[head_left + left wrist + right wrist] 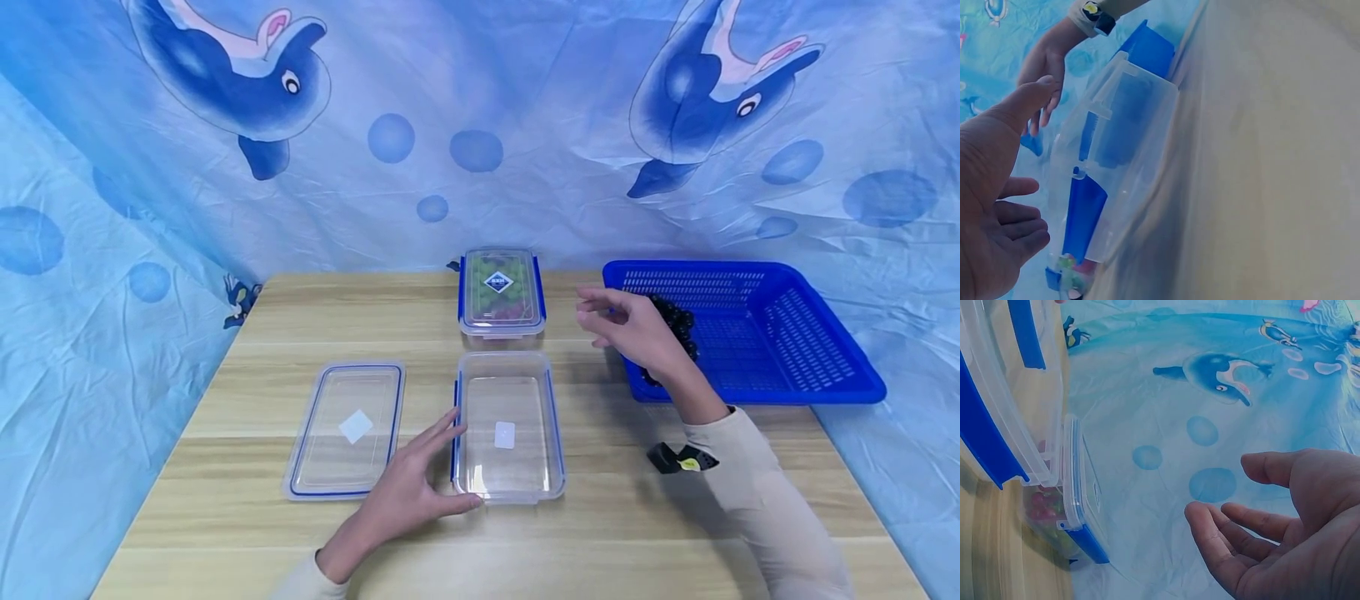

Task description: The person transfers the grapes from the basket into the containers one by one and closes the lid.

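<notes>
An uncovered clear plastic food container [517,400] with blue side clips stands mid-table. My left hand [408,483] is spread beside its left side, thumb at the near-left corner; whether it touches cannot be told. To the left, a clear lid [330,458] with a blue seal lies flat. My right hand [630,329] hovers at the left edge of a blue basket [697,266], fingers loosely bent and holding nothing, as the right wrist view confirms. Inside the basket sits a bunch of dark grapes [678,323], partly hidden by that hand.
Behind the uncovered container stands a lidded box [480,304] with green and red contents. A blue dolphin-print cloth [540,200] hangs along the table's back edge. Bare wood [600,533] shows at the front of the table.
</notes>
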The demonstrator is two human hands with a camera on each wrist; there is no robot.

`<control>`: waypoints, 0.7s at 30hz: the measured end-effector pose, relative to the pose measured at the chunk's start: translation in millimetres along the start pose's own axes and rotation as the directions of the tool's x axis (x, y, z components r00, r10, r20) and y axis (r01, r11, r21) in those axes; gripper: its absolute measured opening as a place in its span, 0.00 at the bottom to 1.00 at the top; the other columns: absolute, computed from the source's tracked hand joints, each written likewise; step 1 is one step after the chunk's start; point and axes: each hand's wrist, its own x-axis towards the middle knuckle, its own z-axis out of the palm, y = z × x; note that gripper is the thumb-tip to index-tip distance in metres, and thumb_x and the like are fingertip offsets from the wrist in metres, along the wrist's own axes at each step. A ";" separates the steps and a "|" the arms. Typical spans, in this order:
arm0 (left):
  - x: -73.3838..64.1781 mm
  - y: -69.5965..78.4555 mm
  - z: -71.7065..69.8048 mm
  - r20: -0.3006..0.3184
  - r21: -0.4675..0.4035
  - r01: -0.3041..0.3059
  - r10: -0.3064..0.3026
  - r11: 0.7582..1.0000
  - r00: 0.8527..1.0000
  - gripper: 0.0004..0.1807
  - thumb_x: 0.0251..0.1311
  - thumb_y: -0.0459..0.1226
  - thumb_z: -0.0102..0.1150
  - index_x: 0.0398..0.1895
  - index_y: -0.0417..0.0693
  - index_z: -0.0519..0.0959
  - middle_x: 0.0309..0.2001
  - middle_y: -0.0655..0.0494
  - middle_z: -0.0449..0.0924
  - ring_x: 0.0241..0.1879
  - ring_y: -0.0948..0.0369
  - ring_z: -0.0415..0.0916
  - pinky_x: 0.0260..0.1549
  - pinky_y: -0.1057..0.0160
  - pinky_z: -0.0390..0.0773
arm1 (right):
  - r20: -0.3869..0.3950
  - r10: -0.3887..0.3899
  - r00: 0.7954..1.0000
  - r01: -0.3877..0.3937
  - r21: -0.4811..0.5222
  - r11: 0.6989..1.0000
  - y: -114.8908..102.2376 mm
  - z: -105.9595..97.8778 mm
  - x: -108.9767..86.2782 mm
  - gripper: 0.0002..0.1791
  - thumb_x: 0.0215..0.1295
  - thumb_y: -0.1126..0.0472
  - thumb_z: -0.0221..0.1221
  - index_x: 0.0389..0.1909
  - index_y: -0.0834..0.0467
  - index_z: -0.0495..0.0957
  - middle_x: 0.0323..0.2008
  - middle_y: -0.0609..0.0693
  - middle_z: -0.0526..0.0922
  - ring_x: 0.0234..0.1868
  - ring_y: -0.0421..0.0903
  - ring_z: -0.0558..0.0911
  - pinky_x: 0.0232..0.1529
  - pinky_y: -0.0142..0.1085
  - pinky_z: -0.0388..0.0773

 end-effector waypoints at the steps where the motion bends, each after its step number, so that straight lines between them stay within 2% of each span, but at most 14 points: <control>1: -0.8 -0.9 1.1 0.000 0.001 -0.005 0.005 1.000 1.000 0.54 0.40 0.58 0.82 0.70 0.44 0.73 0.78 0.52 0.60 0.73 0.47 0.64 0.70 0.42 0.68 | -0.002 -0.003 1.000 0.003 -0.001 1.000 -0.1 -0.3 -1.4 0.30 0.75 0.48 0.60 0.72 0.56 0.70 0.60 0.59 0.79 0.52 0.53 0.84 0.42 0.36 0.89; 8: -3.2 -5.0 5.1 -0.005 0.018 0.001 -0.001 1.000 1.000 0.58 0.37 0.56 0.84 0.73 0.40 0.70 0.78 0.49 0.58 0.72 0.45 0.64 0.69 0.44 0.67 | -0.014 0.002 1.000 -0.002 -0.009 1.000 3.6 -7.0 -8.8 0.32 0.74 0.46 0.60 0.73 0.56 0.70 0.60 0.58 0.80 0.48 0.50 0.86 0.43 0.37 0.88; 13: -4.7 -5.9 8.0 0.003 0.003 0.030 -0.030 1.000 1.000 0.60 0.38 0.55 0.84 0.74 0.40 0.67 0.78 0.47 0.58 0.72 0.45 0.64 0.70 0.45 0.66 | -0.035 -0.001 0.999 0.000 -0.026 1.000 6.0 -18.2 -14.4 0.31 0.75 0.47 0.59 0.73 0.55 0.69 0.60 0.59 0.79 0.53 0.54 0.84 0.46 0.44 0.89; 16: -5.4 -5.9 10.0 0.002 -0.014 0.051 -0.051 0.999 0.999 0.59 0.39 0.54 0.83 0.75 0.40 0.65 0.77 0.45 0.59 0.72 0.45 0.64 0.70 0.45 0.66 | -0.060 0.004 0.998 -0.006 -0.029 1.000 7.4 -27.8 -17.5 0.31 0.75 0.47 0.59 0.74 0.56 0.69 0.61 0.61 0.79 0.54 0.56 0.83 0.47 0.44 0.89; 21: -5.5 -5.9 11.8 0.003 -0.031 0.077 -0.077 0.997 0.997 0.60 0.40 0.55 0.83 0.76 0.43 0.64 0.77 0.48 0.59 0.73 0.47 0.64 0.71 0.45 0.65 | -0.114 0.005 0.993 -0.010 -0.044 0.999 9.4 -46.9 -21.2 0.31 0.74 0.46 0.60 0.73 0.55 0.70 0.61 0.62 0.79 0.50 0.45 0.85 0.44 0.36 0.88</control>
